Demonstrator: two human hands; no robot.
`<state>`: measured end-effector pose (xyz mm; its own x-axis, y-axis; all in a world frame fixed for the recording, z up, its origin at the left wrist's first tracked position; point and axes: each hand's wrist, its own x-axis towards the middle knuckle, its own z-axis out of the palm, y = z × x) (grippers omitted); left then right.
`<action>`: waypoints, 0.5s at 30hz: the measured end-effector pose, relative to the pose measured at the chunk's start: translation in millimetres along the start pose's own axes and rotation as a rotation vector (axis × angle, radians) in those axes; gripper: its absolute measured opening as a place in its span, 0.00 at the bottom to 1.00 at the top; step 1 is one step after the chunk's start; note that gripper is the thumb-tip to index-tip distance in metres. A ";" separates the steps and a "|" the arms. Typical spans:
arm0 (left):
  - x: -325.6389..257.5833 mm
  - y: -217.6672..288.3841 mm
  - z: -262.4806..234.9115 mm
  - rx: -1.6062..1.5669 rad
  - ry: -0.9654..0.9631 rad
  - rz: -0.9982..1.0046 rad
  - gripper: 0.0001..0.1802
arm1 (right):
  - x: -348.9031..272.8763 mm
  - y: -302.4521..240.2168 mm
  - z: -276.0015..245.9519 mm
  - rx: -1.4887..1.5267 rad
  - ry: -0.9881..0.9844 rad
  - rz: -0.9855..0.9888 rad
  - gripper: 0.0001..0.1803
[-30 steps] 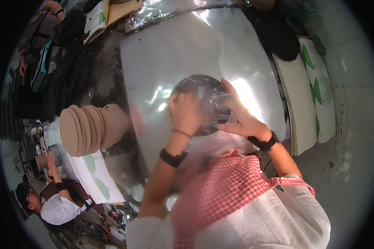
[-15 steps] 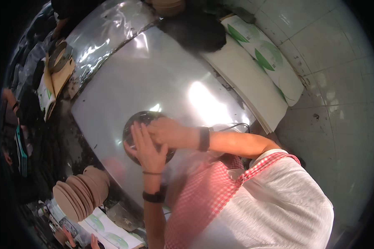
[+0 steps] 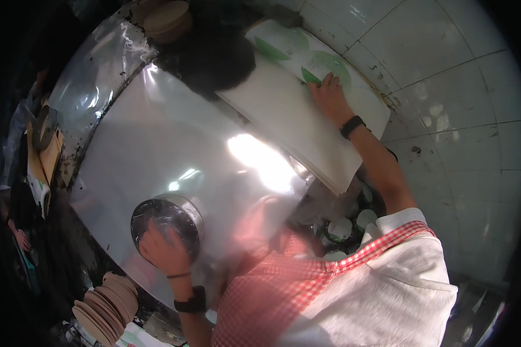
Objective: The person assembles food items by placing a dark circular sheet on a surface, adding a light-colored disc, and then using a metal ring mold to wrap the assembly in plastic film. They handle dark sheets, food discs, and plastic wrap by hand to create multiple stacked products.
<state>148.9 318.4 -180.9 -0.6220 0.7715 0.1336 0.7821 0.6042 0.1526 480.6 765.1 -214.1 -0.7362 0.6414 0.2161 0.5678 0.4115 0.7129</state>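
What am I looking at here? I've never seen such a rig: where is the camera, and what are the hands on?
There is no machine: a person works with two bare hands. The view comes from a wide fisheye camera on their head, looking down, so straight edges bend and their own red-and-white checked garment shows below. The left hand is on a dark, shiny round object lying on a pale, glossy work surface; whether it grips it is unclear. The right hand is at some pale sheets with green print; I can't tell whether it holds one. A stack of tan discs sits at lower left.
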 end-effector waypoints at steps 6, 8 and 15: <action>-8.7 -23.5 1.7 0.045 0.171 0.056 0.20 | 23.1 69.0 -6.9 0.982 0.078 0.256 0.12; 0.8 -17.2 11.4 -0.038 0.138 0.053 0.17 | 2.8 148.9 33.4 1.164 0.113 0.550 0.18; 3.6 -18.1 12.1 -0.073 0.114 -0.042 0.14 | -81.7 199.5 0.7 1.400 0.478 0.962 0.27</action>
<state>132.9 312.7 -195.0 -0.6577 0.7158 0.2349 0.7530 0.6162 0.2307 654.3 795.2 -90.0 0.1304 0.8456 0.5176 0.4968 0.3961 -0.7722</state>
